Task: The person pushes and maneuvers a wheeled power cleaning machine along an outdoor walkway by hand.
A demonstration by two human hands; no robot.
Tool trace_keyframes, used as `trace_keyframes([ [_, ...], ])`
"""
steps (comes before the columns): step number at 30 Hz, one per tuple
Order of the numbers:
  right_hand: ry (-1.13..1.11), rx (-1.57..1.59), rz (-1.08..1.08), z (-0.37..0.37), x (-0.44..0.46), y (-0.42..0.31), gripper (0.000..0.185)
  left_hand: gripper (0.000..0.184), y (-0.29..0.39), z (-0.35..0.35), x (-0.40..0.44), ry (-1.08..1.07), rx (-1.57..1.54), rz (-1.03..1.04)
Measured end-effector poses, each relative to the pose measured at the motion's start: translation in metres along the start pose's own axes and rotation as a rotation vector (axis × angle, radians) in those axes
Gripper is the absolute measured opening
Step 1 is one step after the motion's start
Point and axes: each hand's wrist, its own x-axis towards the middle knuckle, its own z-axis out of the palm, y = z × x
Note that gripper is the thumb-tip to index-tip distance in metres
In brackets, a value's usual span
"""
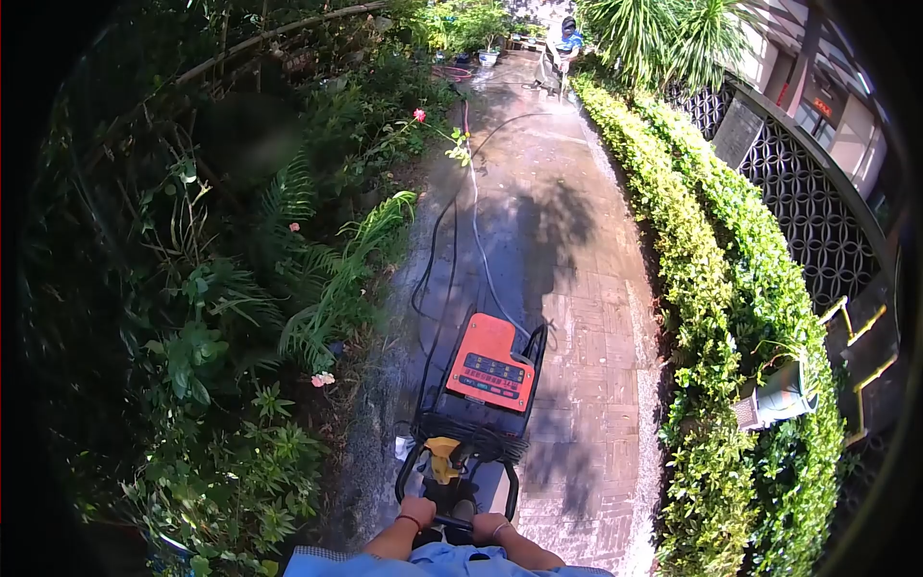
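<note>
Both of my hands are closed on the black handle [454, 522] of a wheeled machine at the bottom centre. My left hand [418, 510] wears a red band at the wrist. A light band circles the wrist of my right hand [488, 526]. The machine has an orange-red top panel [486, 348] with dark printed labels. Coiled black hose [481, 439] lies over its near end, beside a yellow part [443, 460]. From its far end a grey hose [478, 231] runs up the path, with a black hose [433, 255] to its left.
The brick path [601, 337] looks wet farther off, where a person in blue [569, 40] is beside a dark object. Dark plants and ferns [346, 279] edge the left side. A hedge [687, 250] lines the right, with a tilted pale bucket [781, 396] in it.
</note>
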Motion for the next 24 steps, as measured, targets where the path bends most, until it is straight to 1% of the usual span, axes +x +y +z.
trace_keyframes([
  [12, 0.018, -0.01, -0.006, 0.01, 0.006, 0.004, 0.029, 0.022, -0.001, 0.004, 0.0, 0.033, 0.014, 0.008],
  [16, 0.031, 0.008, -0.003, 0.004, -0.001, -0.002, 0.024, 0.022, -0.002, 0.008, 0.001, 0.043, 0.014, 0.008],
  [24, 0.031, 0.003, -0.003, -0.004, -0.007, -0.006, 0.024, 0.021, -0.001, 0.003, -0.002, 0.041, 0.002, 0.013],
])
